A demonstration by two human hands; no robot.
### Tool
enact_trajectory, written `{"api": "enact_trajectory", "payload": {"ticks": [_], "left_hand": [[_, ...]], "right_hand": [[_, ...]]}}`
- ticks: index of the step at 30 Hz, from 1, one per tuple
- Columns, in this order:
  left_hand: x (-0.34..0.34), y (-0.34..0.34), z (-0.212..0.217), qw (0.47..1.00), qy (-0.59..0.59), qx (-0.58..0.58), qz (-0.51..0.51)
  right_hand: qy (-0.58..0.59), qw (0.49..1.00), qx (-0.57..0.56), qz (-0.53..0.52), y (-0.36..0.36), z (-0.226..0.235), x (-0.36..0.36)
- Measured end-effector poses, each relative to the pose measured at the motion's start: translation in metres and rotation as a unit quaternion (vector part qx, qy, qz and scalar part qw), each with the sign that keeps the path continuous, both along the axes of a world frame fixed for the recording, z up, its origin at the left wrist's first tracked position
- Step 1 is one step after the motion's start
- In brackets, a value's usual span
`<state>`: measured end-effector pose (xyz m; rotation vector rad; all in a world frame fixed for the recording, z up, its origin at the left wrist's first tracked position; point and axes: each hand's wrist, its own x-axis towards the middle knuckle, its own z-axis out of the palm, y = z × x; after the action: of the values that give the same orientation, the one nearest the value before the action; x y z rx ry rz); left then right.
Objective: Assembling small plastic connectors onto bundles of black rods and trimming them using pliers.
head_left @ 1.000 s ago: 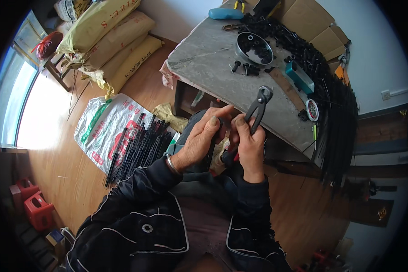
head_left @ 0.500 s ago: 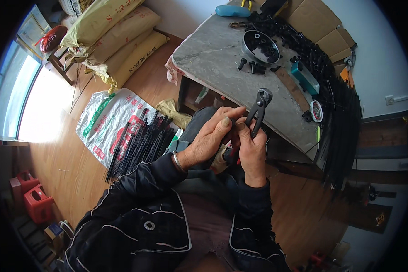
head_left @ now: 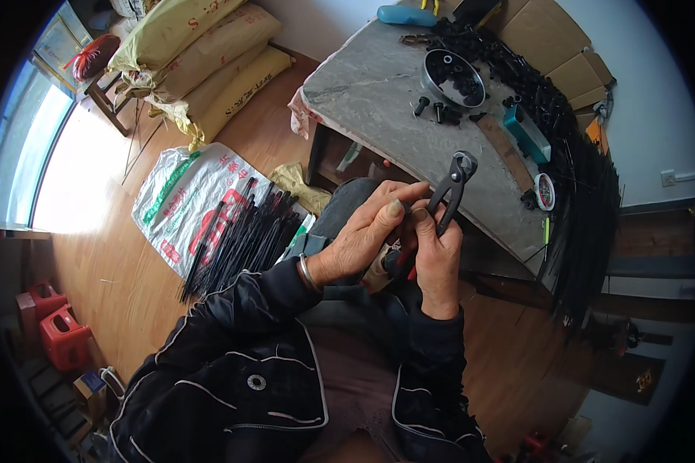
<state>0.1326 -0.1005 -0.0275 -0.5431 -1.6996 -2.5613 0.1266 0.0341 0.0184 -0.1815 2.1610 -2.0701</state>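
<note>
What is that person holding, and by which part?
The right hand grips pincers by the handles; the left hand touches them there too.

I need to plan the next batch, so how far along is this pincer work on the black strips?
Done: a heap of black strips hangs off the grey table. In hand: the right hand grips the pincers, the left hand pinching beside them. Left: a bundle of black strips on the white sack.
</note>
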Motion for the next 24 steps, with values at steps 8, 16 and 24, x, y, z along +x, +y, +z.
{"api": "enact_trajectory", "payload": {"ticks": [8, 16, 24], "left_hand": [[0.0, -0.001, -0.004, 1.0, -0.009, 0.008, -0.017], [0.004, 0.003, 0.004, 0.997, -0.066, 0.046, -0.002], [-0.001, -0.005, 0.004, 0.985, -0.158, 0.039, 0.065]], "right_hand": [[-0.011, 1.0, 0.004, -0.011, -0.001, -0.002, 0.0], [0.111, 0.982, 0.111, -0.107, -0.021, -0.015, 0.012], [0.092, 0.99, 0.104, -0.024, -0.028, -0.01, 0.035]]}}
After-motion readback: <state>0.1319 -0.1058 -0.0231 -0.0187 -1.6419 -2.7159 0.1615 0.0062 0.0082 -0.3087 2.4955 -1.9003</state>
